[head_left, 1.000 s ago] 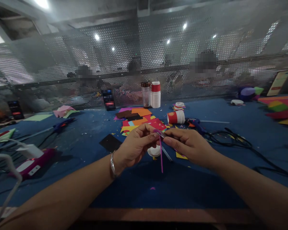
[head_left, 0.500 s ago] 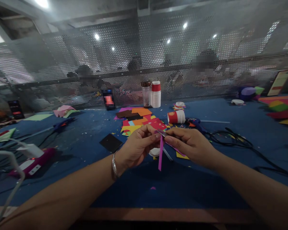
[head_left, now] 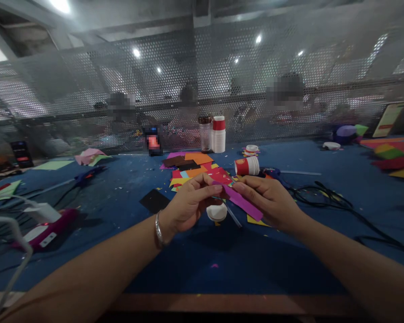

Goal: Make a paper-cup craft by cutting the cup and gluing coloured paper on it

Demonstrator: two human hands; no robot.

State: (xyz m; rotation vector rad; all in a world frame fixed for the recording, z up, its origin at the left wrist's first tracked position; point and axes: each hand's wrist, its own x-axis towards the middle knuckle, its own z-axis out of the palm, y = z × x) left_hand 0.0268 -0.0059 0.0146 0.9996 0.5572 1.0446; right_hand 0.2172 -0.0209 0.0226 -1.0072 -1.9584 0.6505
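Between my two hands is a strip of purple paper point(head_left: 244, 202), slanting down to the right. My left hand point(head_left: 197, 199), with a silver bangle at the wrist, pinches its upper left end between thumb and fingers. My right hand point(head_left: 271, 197) has its thumb and fingertips closed on the upper edge of the same paper. Anything else inside the fingers is hidden. Below the hands on the blue table lie a white round piece point(head_left: 217, 212), a thin clear stick point(head_left: 234, 215) and a bit of yellow paper point(head_left: 256, 220).
Coloured paper sheets point(head_left: 198, 158) are piled behind my hands. Red-and-white paper cups point(head_left: 247, 166) lie on their side by a blue glue gun point(head_left: 272, 172) and its black cable point(head_left: 323, 197). Further back are stacked cups point(head_left: 218, 140) and a jar point(head_left: 205, 137). A purple power strip point(head_left: 50, 231) sits left.
The narrow purple strip that hung down between my hands is out of sight. The wider purple paper is now turned broadside, held by both hands. The small metallic tool no longer shows.
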